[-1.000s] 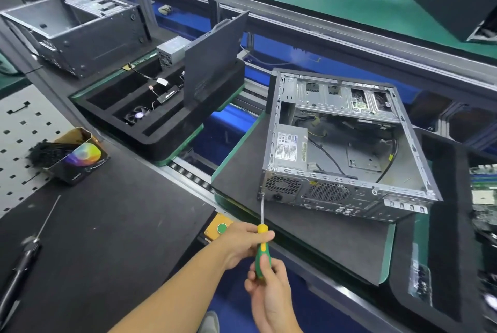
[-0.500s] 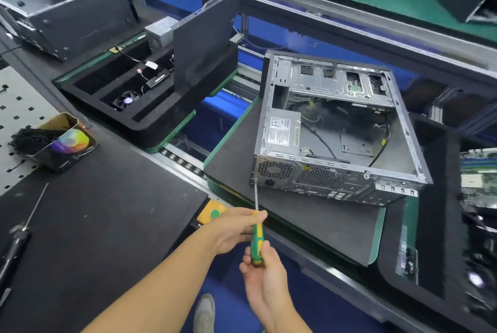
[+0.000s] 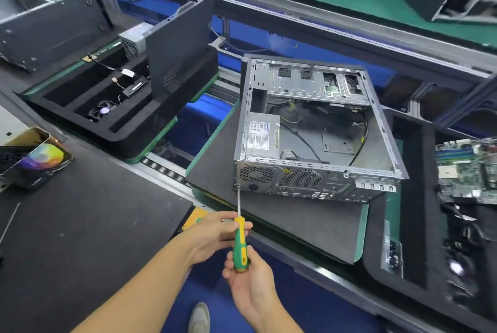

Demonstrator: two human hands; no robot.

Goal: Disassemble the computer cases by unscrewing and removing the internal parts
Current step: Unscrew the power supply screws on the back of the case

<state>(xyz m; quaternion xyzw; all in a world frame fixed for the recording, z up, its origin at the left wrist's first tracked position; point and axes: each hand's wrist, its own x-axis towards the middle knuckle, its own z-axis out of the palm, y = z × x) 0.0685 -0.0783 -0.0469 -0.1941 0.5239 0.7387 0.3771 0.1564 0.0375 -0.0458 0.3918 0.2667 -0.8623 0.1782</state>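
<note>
Conveyor line, dark green-edged mat (image 3: 290, 227): an open computer case (image 3: 336, 179) lies on its side toward the mat's far edge, with the power supply (image 3: 262, 139) in its near left corner. The screwdriver (image 3: 240, 244) tip sits at the rear panel's lower-left corner, near the mat's left edge. The left hand (image 3: 212, 236) has its fingers curled round the top of the handle; the right hand (image 3: 252, 281) grips the butt end.

Two hands (image 3: 215, 234) (image 3: 248, 279), one screwdriver (image 3: 239, 244), two computer cases (image 3: 309, 179) (image 3: 48, 18) (one lying open).

one head-worn wide-angle view looks forward and down, near the hands, across the workbench (image 3: 80, 238).
</note>
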